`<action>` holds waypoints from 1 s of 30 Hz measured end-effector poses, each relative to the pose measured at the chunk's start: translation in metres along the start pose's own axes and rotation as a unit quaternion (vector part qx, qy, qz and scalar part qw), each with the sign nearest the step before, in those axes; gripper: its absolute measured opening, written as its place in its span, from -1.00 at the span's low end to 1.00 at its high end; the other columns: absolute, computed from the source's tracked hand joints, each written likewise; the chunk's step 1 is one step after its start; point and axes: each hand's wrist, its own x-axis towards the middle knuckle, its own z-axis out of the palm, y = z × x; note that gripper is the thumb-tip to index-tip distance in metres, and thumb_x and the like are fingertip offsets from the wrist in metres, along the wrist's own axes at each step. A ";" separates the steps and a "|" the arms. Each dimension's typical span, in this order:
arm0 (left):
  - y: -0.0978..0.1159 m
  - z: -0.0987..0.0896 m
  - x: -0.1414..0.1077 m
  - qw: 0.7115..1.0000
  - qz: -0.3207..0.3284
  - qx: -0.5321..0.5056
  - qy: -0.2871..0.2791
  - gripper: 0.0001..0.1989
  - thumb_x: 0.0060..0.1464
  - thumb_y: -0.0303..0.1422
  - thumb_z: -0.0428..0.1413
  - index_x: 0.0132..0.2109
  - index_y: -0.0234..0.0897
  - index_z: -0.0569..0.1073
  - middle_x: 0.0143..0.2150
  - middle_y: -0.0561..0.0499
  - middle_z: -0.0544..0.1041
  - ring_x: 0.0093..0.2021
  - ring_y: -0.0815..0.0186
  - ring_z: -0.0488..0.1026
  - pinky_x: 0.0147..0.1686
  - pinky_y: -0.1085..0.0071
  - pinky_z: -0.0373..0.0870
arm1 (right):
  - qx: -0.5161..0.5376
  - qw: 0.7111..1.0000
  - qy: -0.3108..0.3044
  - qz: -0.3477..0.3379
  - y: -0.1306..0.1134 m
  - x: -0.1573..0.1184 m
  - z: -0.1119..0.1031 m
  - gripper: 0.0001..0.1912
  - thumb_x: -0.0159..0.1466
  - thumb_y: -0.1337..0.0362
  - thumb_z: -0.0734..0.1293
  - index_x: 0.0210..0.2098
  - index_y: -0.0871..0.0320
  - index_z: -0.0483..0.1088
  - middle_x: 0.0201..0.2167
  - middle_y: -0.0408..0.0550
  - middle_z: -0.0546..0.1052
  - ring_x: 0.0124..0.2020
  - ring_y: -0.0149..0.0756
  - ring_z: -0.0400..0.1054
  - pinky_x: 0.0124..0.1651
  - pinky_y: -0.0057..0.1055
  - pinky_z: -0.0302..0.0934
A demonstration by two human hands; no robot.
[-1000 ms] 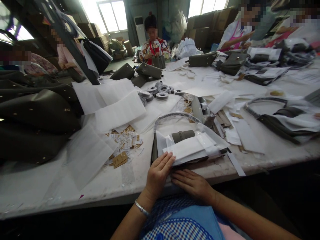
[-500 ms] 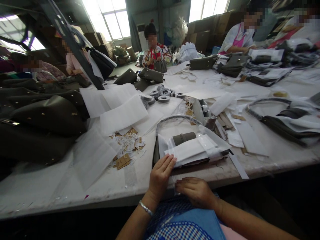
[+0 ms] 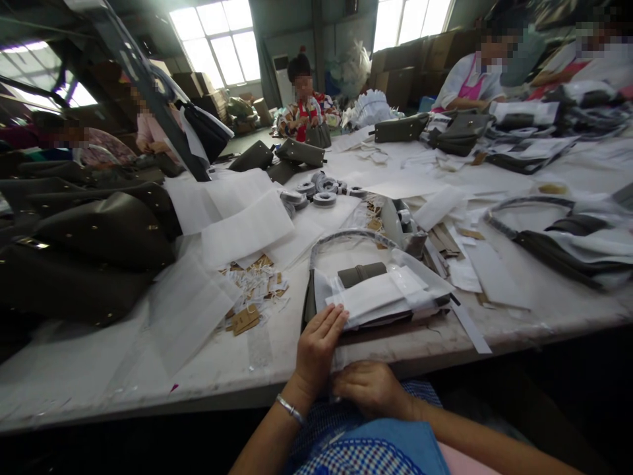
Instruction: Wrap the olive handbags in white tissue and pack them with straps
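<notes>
A dark grey handbag [image 3: 309, 300] lies in front of me near the table edge, its strap wrapped and looped up behind it. White paper [image 3: 373, 297] and clear tape [image 3: 408, 280] cover much of its face, leaving a grey roll-shaped part [image 3: 362, 274] showing. My left hand [image 3: 319, 340] rests on the bag's near left corner, fingers stretched out flat over the paper. Just below, at the table edge, my right hand [image 3: 368, 388] is closed, fingertips pressed together at a clear plastic strip [image 3: 340, 359]. Its fingertips are partly hidden beside my left wrist.
Paper tags with strings [image 3: 257, 290] lie left of the bag, beside white sheets [image 3: 247, 227] and a pile of dark bags [image 3: 99, 244]. Grey rolls [image 3: 325, 199] sit behind. Another wrapped bag [image 3: 558, 254] lies at right. Several people work around the table.
My right hand has moved a little left and down, closing its fingers beneath my left wrist. My left hand and the bag stay put.
</notes>
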 end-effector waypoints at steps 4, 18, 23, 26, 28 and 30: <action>-0.001 0.000 0.000 1.000 0.007 0.000 -0.001 -0.50 0.25 -0.56 0.04 0.30 -0.26 0.27 0.26 -0.06 0.43 0.31 0.22 0.30 0.25 0.19 0.40 | -0.001 1.000 -0.010 -0.010 -0.001 -0.011 -0.019 -0.74 0.45 0.34 0.17 -0.13 0.13 0.50 -0.25 -0.06 0.67 -0.20 -0.32 0.57 -0.09 -0.41 0.46; 0.002 0.000 0.000 1.000 0.013 0.026 0.001 -0.51 0.24 -0.54 0.07 0.29 -0.26 0.29 0.25 -0.07 0.45 0.28 0.20 0.33 0.24 0.19 0.41 | 0.021 0.995 0.046 0.088 -0.026 0.001 -0.063 -0.78 0.37 0.41 0.26 -0.10 0.10 0.52 -0.23 -0.08 0.67 -0.18 -0.35 0.58 -0.03 -0.48 0.43; 0.005 -0.002 0.001 0.999 0.016 0.040 0.008 -0.52 0.24 -0.54 0.06 0.29 -0.25 0.30 0.23 -0.09 0.46 0.26 0.18 0.36 0.21 0.19 0.44 | 0.022 0.982 0.070 0.175 -0.013 0.034 -0.084 -0.84 0.34 0.37 0.33 -0.19 0.07 0.56 -0.27 -0.13 0.67 -0.24 -0.36 0.57 -0.12 -0.52 0.44; 0.007 -0.002 0.000 0.998 0.002 0.051 0.020 -0.53 0.22 -0.53 0.09 0.25 -0.22 0.35 0.22 -0.12 0.46 0.24 0.15 0.38 0.17 0.18 0.47 | 0.019 0.979 0.060 0.196 0.008 0.056 -0.090 -0.84 0.35 0.31 0.33 -0.22 0.04 0.59 -0.29 -0.15 0.67 -0.28 -0.34 0.57 -0.13 -0.48 0.43; 0.008 -0.002 -0.001 0.998 -0.012 0.058 0.031 -0.58 0.21 -0.54 0.09 0.19 -0.21 0.41 0.18 -0.16 0.49 0.18 0.11 0.43 0.12 0.15 0.50 | 0.015 0.974 0.050 0.219 0.026 0.069 -0.090 -0.83 0.35 0.27 0.33 -0.25 0.03 0.60 -0.31 -0.15 0.67 -0.30 -0.31 0.57 -0.15 -0.45 0.43; 0.010 -0.001 -0.002 0.997 -0.024 0.057 0.039 -0.65 0.21 -0.55 0.09 0.11 -0.24 0.46 0.11 -0.18 0.52 0.11 0.11 0.48 0.07 0.15 0.53 | 0.006 0.967 0.041 0.250 0.045 0.081 -0.087 -0.84 0.33 0.22 0.36 -0.29 0.02 0.61 -0.33 -0.16 0.67 -0.30 -0.28 0.57 -0.17 -0.43 0.42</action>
